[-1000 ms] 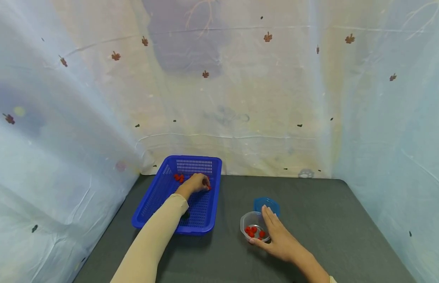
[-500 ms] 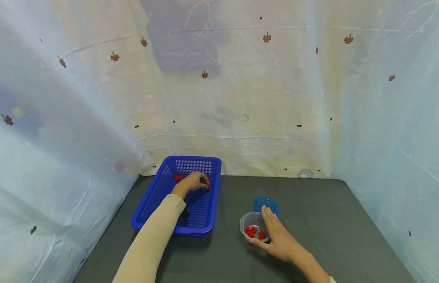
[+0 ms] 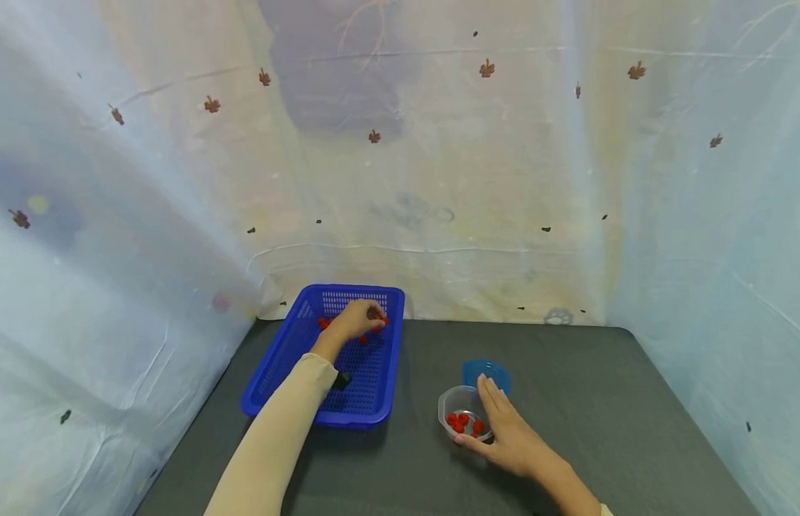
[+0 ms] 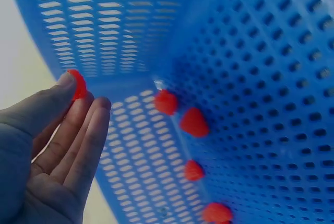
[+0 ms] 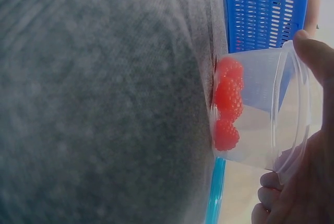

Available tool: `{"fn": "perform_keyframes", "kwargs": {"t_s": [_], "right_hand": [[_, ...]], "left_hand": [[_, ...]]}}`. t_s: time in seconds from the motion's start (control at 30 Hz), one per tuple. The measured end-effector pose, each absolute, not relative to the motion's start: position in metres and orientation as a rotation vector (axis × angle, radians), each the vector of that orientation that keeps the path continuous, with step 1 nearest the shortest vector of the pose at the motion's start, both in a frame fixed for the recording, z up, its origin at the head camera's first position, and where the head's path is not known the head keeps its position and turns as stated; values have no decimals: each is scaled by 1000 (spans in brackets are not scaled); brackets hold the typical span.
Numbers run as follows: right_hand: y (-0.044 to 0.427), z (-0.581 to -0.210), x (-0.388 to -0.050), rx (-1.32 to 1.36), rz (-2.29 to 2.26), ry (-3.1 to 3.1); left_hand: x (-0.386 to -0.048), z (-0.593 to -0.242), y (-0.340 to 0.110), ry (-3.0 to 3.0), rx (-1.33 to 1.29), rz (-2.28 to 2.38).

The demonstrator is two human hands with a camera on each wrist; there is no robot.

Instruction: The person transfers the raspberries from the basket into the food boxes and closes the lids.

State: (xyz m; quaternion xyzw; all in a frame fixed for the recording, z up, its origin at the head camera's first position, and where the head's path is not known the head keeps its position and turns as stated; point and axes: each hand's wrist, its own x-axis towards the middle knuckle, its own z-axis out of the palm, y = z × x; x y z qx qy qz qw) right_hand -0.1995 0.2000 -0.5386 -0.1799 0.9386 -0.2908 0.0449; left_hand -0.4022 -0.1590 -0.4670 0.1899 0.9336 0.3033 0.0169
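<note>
In the blue basket (image 3: 393, 358), the left hand (image 3: 356, 319) pinches a red berry (image 4: 79, 84) between thumb and fingertips, as the left wrist view shows. Several other red berries (image 4: 194, 122) lie in the basket near that hand (image 4: 62, 145). The right hand (image 3: 512, 438) grips the rim of a clear plastic tub (image 3: 446, 405), thumb on the near side and fingers on the far side. Several red berries (image 5: 228, 98) rest on the tub's bottom in the right wrist view, where the right hand (image 5: 308, 130) spans the rim.
A blue lid (image 3: 487, 370) lies on the grey table (image 3: 600, 401) just behind the tub. Something dark (image 3: 342, 380) sits in the basket beside the left sleeve. A patterned curtain (image 3: 439, 179) hangs behind the table and at both sides.
The left hand has moved up and slightly away toward the basket's far end, uncovering berries beneath it. The right hand and tub have stayed in place.
</note>
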Motion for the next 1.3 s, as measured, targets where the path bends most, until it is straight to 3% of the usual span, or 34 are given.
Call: {"fn": "perform_keyframes", "kwargs": {"t_s": [0.53, 1.3], "right_hand": [[199, -535, -197, -544, -894, 2860], [198, -538, -201, -515, -900, 2847]], "left_hand": [[-370, -434, -139, 2912, 770, 1025], [-312, -417, -103, 2805, 969, 1015]]}}
